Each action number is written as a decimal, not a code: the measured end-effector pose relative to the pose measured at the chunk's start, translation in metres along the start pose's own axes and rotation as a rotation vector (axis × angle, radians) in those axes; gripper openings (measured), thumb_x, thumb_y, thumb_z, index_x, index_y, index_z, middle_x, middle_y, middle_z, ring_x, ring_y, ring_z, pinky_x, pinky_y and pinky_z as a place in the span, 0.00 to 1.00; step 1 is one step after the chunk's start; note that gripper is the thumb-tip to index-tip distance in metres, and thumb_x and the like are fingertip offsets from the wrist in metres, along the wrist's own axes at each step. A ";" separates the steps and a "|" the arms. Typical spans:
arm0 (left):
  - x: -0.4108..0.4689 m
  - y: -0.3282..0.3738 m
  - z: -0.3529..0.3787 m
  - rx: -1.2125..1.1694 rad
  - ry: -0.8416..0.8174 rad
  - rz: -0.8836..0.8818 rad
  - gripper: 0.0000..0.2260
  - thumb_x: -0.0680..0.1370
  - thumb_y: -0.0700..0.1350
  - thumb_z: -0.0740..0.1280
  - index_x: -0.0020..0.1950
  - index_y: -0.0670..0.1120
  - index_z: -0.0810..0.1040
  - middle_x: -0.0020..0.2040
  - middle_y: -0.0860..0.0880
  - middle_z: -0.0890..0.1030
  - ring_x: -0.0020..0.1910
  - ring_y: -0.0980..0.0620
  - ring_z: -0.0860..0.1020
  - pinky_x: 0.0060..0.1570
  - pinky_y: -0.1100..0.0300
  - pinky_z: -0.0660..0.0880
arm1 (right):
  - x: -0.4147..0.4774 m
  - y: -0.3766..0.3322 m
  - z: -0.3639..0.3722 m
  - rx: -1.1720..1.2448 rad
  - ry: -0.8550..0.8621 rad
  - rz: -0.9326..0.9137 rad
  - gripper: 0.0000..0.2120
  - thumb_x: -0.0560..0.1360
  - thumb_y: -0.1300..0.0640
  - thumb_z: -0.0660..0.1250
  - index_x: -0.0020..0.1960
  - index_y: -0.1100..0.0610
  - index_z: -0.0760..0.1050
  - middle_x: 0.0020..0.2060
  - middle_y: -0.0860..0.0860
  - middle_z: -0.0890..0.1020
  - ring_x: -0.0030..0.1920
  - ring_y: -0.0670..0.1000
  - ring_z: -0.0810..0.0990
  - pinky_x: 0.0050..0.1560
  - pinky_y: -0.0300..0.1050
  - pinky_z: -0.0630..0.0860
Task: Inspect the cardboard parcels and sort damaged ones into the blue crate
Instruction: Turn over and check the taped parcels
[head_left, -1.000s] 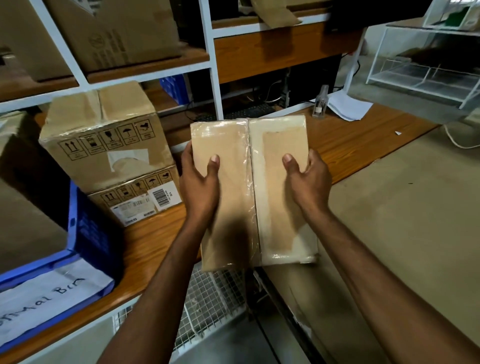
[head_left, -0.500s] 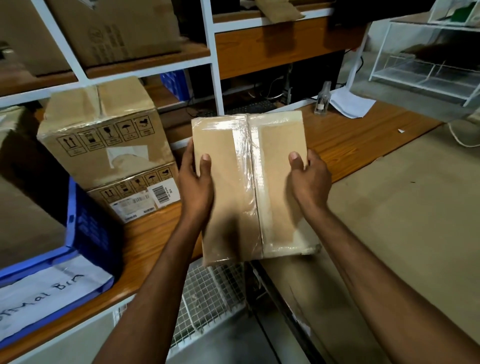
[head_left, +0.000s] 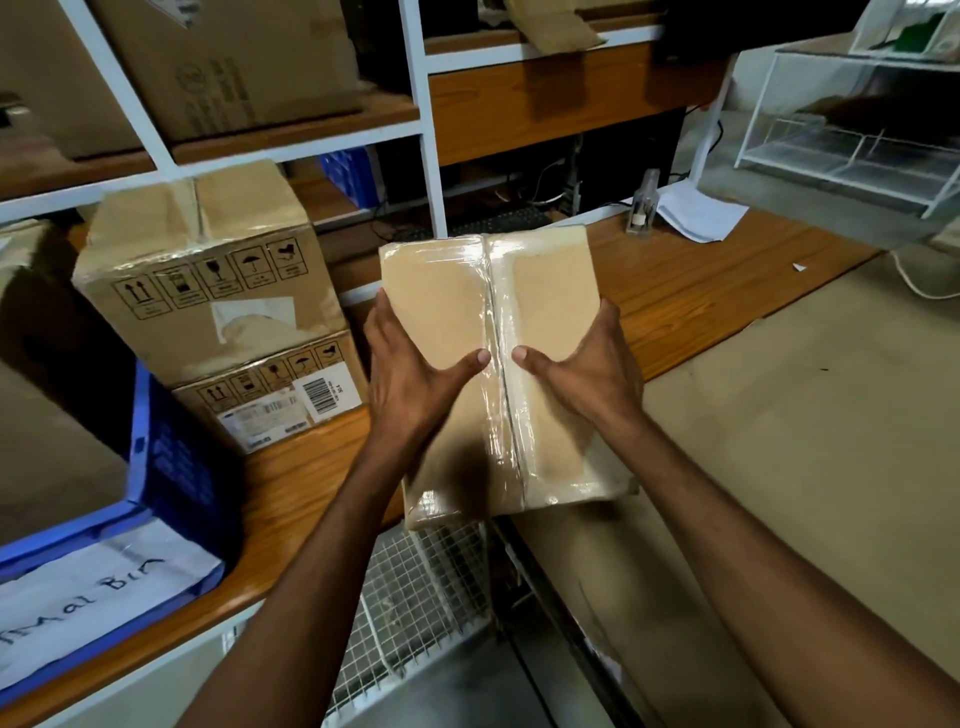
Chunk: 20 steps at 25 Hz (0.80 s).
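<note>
A flat cardboard parcel (head_left: 457, 301) wrapped in clear tape, with a taped seam down its middle, is held up in front of me over the wooden table's edge. My left hand (head_left: 410, 374) grips its left side and my right hand (head_left: 587, 374) grips its right side. Both thumbs lie across the top face and nearly meet at the seam. A blue crate (head_left: 171, 467) with a paper label stands at the lower left. Two stacked cardboard boxes (head_left: 208, 291) stand on the table beside the crate.
White-framed wooden shelves (head_left: 291, 140) behind hold large cardboard boxes. A small clear bottle (head_left: 643, 205) and a sheet of paper (head_left: 698, 210) lie at the table's far end. A wire mesh basket (head_left: 421, 587) sits below the table edge. A brown-covered surface (head_left: 779, 441) spreads to the right.
My thumbs have slid inward across the parcel's top face toward the taped seam. The parcel has stayed at roughly the same place in front of me.
</note>
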<state>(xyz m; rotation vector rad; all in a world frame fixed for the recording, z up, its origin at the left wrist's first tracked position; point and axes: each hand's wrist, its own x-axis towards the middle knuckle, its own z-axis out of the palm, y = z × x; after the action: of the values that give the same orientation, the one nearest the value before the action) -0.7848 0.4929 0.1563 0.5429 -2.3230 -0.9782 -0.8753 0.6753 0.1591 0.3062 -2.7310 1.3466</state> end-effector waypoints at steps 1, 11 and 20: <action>-0.002 -0.001 0.000 -0.061 -0.001 0.000 0.56 0.70 0.63 0.78 0.85 0.53 0.44 0.83 0.47 0.55 0.75 0.50 0.62 0.67 0.53 0.64 | 0.000 0.003 -0.002 0.018 -0.046 -0.012 0.58 0.63 0.36 0.81 0.80 0.52 0.52 0.72 0.52 0.72 0.68 0.56 0.75 0.58 0.47 0.73; -0.008 -0.018 0.001 -0.479 0.020 -0.076 0.37 0.79 0.48 0.74 0.83 0.57 0.57 0.74 0.57 0.70 0.68 0.58 0.73 0.63 0.59 0.76 | -0.010 0.020 -0.002 0.275 0.121 0.021 0.22 0.79 0.49 0.71 0.71 0.53 0.75 0.61 0.48 0.83 0.60 0.50 0.79 0.58 0.43 0.72; -0.006 -0.031 0.007 -0.439 -0.002 -0.096 0.23 0.86 0.53 0.62 0.82 0.56 0.63 0.72 0.60 0.73 0.66 0.67 0.74 0.58 0.68 0.76 | -0.006 0.026 0.002 0.259 0.070 0.098 0.16 0.81 0.45 0.68 0.62 0.53 0.80 0.54 0.47 0.84 0.55 0.51 0.81 0.53 0.45 0.74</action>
<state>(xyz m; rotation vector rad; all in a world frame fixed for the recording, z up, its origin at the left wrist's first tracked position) -0.7799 0.4795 0.1273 0.4725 -2.0074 -1.4814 -0.8752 0.6894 0.1368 0.1392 -2.5458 1.7066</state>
